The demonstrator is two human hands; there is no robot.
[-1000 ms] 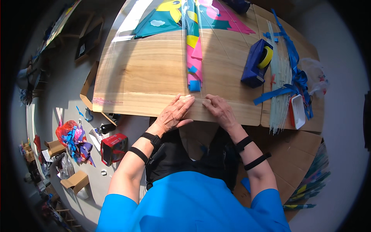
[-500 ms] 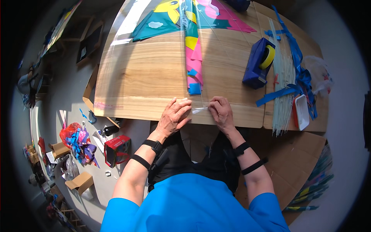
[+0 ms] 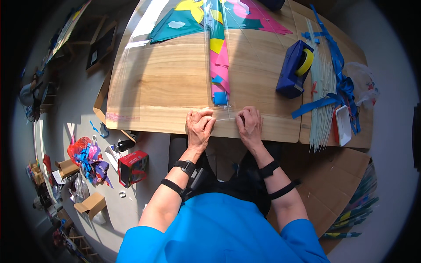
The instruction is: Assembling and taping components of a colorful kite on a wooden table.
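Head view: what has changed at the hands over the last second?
The left hand, stretched out before, is now curled, thumb drawn in. A thin pale strip spans the gap to the right hand. Rolled fabric and tape dispenser stayed put.

- Strong sunlight falls on the worktop (image 3: 258,83), leaving its wood bright and its grain crisp.
- White glare washes out the far end of its left edge.
- A soft-edged shadow band slants toward the near left corner.
- Sun and shade divide the floor (image 3: 118,206).
- Fisheye distortion bows the worktop's edges; the picture's rim fades to black.
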